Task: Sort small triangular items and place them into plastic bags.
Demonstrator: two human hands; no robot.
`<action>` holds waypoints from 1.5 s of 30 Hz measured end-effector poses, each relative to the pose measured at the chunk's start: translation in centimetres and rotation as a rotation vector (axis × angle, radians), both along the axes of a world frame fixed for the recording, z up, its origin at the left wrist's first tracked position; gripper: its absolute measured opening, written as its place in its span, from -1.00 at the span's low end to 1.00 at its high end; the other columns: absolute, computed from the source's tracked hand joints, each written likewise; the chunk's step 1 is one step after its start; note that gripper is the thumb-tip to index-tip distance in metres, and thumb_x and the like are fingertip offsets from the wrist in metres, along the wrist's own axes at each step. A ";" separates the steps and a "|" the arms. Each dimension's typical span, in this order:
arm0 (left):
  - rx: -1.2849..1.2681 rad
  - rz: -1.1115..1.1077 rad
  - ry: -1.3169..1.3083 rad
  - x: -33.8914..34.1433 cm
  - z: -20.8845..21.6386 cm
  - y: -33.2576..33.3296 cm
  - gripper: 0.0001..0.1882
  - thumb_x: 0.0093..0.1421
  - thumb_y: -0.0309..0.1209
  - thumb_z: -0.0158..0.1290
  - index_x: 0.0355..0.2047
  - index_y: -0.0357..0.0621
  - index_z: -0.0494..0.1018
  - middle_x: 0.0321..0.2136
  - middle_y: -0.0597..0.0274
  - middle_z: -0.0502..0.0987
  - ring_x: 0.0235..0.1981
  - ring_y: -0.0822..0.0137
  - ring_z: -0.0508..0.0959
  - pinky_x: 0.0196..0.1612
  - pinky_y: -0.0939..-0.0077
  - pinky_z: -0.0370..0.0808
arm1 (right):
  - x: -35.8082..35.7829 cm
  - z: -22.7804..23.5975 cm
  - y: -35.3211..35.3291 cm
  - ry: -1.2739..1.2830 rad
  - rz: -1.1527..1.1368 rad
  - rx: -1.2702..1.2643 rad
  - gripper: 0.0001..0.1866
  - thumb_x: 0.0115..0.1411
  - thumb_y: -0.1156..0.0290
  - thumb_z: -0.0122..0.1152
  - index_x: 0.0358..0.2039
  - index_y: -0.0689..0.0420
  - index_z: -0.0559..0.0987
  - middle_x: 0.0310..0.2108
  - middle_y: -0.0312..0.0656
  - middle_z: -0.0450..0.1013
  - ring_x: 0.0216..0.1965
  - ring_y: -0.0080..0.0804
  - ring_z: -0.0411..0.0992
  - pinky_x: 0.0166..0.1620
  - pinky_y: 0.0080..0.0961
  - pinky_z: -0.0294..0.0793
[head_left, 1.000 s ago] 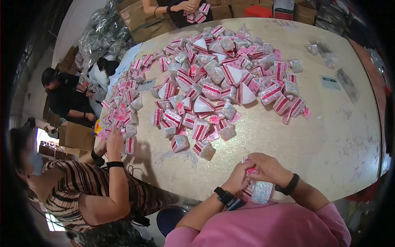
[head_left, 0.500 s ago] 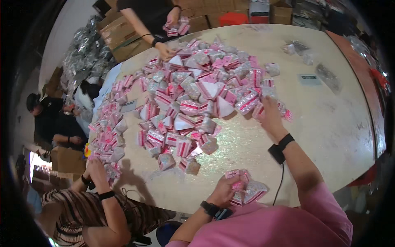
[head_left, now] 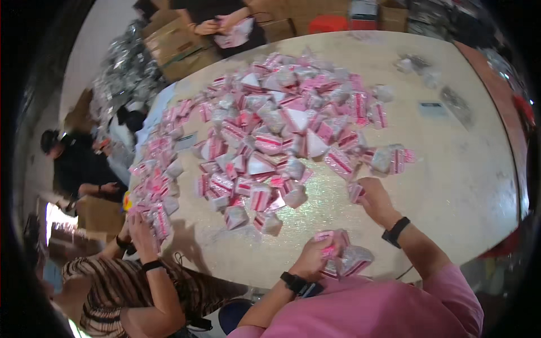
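Close to my body, my left hand (head_left: 309,259) is closed around a couple of wedge-shaped packets (head_left: 357,260) in clear wrap, pink and white like cake slices. Out over the table, my right hand (head_left: 376,201) has its fingers on another pink-striped wedge packet (head_left: 354,192), near the right edge of the big pile. That pile of wedge packets (head_left: 267,141) covers the middle of the table, many lying tilted on one another. Just beyond my right hand lie a few packets (head_left: 383,159) side by side.
The pale table (head_left: 451,186) has a small grey card (head_left: 432,109) and clear plastic bags (head_left: 456,106) at far right. Across it, a person's hands (head_left: 220,23) hold a pink packet. On the left, another person's hand (head_left: 141,231) is at a second heap (head_left: 155,180). Cardboard boxes (head_left: 174,48) stand behind.
My right hand has drawn back toward me with a packet at its fingers. My left hand keeps its packets. The person across has pulled their reaching hand from the pile to their other hand.
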State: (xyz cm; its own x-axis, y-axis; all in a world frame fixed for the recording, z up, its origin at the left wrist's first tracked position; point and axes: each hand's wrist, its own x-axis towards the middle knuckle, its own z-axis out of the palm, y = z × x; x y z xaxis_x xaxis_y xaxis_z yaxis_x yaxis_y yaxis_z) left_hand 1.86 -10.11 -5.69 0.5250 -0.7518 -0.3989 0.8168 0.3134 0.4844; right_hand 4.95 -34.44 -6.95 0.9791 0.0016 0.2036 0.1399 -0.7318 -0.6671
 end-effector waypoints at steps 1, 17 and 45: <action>-0.082 -0.004 -0.030 0.0 -0.3 0.3 -0.72 0.29 -0.31 -0.17 -0.32 -0.31 0.39 -0.55 0.22 0.39 -0.54 0.35 0.38 -0.39 0.52 0.41 | -0.7 0.3 0.3 -0.040 0.058 -0.033 -0.50 -0.04 0.55 0.13 -0.01 0.18 0.34 -0.08 0.02 0.34 -0.06 -0.01 0.30 0.00 -0.28 0.30; 0.097 0.089 0.065 -0.8 0.1 0.7 -0.79 0.29 -0.30 -0.14 -0.24 -0.20 0.36 -0.53 0.26 0.35 -0.54 0.40 0.32 -0.45 0.54 0.29 | -7.6 0.6 -2.3 0.309 -0.294 -0.242 -0.58 -0.02 0.42 0.16 -0.09 0.16 0.38 -0.04 0.03 0.29 -0.01 -0.02 0.29 -0.07 -0.21 0.37; 0.045 0.191 0.062 0.4 -2.1 2.4 -0.60 0.31 -0.01 -0.22 -0.29 -0.13 0.30 -0.61 0.37 0.27 -0.62 0.50 0.24 -0.54 0.64 0.19 | -9.6 -8.7 -9.5 0.082 -0.257 -0.504 -0.53 0.09 0.56 -0.04 0.07 0.25 0.27 0.11 0.08 0.17 0.14 0.03 0.13 0.15 -0.20 0.18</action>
